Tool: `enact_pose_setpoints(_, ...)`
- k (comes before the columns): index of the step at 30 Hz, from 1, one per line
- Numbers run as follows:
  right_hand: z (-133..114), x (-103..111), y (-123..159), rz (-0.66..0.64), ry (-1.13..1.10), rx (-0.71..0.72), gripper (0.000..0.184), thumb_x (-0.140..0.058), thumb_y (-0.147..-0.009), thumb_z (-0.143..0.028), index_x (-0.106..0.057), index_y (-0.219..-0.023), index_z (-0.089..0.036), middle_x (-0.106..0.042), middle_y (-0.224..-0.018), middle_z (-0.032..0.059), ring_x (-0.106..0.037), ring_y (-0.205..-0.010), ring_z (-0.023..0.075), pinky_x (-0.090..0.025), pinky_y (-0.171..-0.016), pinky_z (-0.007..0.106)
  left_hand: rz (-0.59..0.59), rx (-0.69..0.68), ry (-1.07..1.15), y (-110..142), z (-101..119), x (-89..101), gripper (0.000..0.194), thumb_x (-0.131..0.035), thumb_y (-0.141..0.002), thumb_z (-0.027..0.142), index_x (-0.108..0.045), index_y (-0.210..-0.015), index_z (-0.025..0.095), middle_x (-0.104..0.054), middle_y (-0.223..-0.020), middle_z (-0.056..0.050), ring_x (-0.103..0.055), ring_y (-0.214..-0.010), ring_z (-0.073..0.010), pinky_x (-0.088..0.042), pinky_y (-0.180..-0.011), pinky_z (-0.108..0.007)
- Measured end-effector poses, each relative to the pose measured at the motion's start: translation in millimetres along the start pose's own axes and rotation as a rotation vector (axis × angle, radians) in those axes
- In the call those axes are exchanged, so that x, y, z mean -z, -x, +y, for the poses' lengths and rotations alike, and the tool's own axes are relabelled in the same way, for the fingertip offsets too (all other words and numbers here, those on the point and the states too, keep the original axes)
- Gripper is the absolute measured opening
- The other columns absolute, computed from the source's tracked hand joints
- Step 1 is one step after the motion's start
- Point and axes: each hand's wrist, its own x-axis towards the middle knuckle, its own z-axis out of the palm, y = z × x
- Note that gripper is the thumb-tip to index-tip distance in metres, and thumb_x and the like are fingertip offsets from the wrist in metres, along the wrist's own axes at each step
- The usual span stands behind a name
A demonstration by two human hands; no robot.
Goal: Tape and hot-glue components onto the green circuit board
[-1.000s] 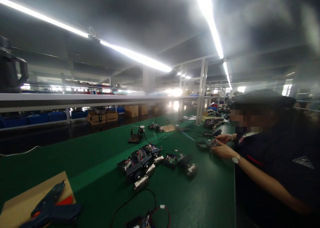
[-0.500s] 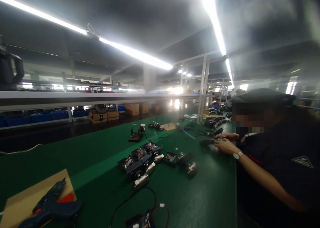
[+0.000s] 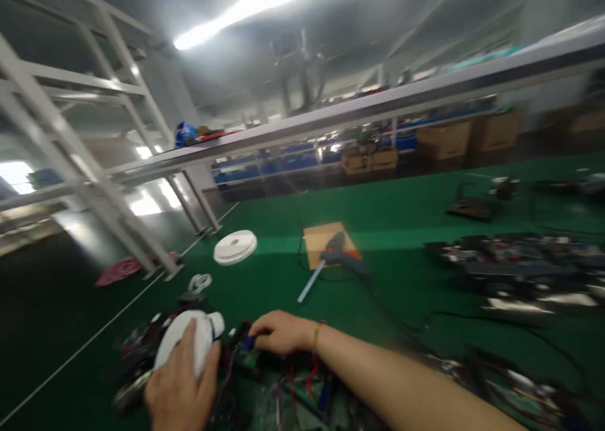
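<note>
Resting on a white rounded housing (image 3: pixel 189 346) at the near edge, the left hand (image 3: pixel 182 387) cups it; just right, the right hand (image 3: pixel 278 332) pinches a small blue part (image 3: pixel 249 341), long axis unclear

Long green bench (image 3: pixel 406 210); lying on it a white tape roll (image 3: pixel 235 247), a cardboard sheet (image 3: pixel 321 237) with a blue glue gun (image 3: pixel 341 256), a pink rag (image 3: pixel 120 270), blurred wired assemblies (image 3: pixel 515 270) at right.
</note>
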Motion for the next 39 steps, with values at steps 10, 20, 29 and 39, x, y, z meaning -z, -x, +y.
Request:
enact_pose_setpoints(10,7.0,-22.7,-14.6,0.156,-0.231,-0.103,0.011,-0.065,-0.082,-0.006,-0.059,-0.078,-0.014,-0.055,-0.070,-0.0043,-0.054,-0.066,0.0129,-0.044,-0.067,0.026,-0.107,-0.145,-0.018,-3.8,1.5,0.0,0.051,-0.027,-0.103,0.042,-0.047,-0.145,0.021,-0.060,-0.138,-0.011,-0.059,-0.125,-0.0271,-0.050,-0.096,-0.046)
enact_pose_setpoints(20,-21.3,-12.1,-12.7,0.247,-0.509,-0.044,0.011,-0.050,-0.074,-0.025,-0.055,-0.068,-0.017,-0.056,-0.076,0.0008,-0.050,-0.078,0.0163,-0.038,-0.070,0.026,-0.169,-0.252,-0.032,-10.7,3.2,-10.8,0.052,-0.040,-0.102,0.039,-0.034,-0.152,0.028,-0.062,-0.133,-0.009,-0.053,-0.129,-0.0279,-0.018,-0.117,-0.059)
enact_pose_setpoints(29,-43.2,-17.1,-6.9,0.089,-0.558,-0.011,0.035,-0.067,-0.063,-0.049,-0.052,-0.059,-0.018,-0.043,-0.058,-0.0042,-0.034,-0.059,0.0111,-0.026,-0.057,0.025,-0.099,-0.060,0.201,-9.3,29.8,-9.0,0.050,-0.027,-0.105,0.034,-0.024,-0.153,0.026,-0.042,-0.154,-0.009,-0.032,-0.146,-0.0236,-0.009,-0.124,-0.054)
enact_pose_setpoints(39,-40.0,-22.5,-11.9,0.169,-0.307,0.144,0.028,-0.072,-0.070,-0.031,-0.055,-0.054,-0.016,-0.048,-0.069,-0.0024,-0.045,-0.067,0.0120,-0.033,-0.062,0.024,-0.132,0.112,0.461,-11.5,39.9,2.8,0.047,-0.030,-0.101,0.044,-0.035,-0.144,0.026,-0.043,-0.152,-0.009,-0.034,-0.144,-0.0279,-0.014,-0.121,-0.061)
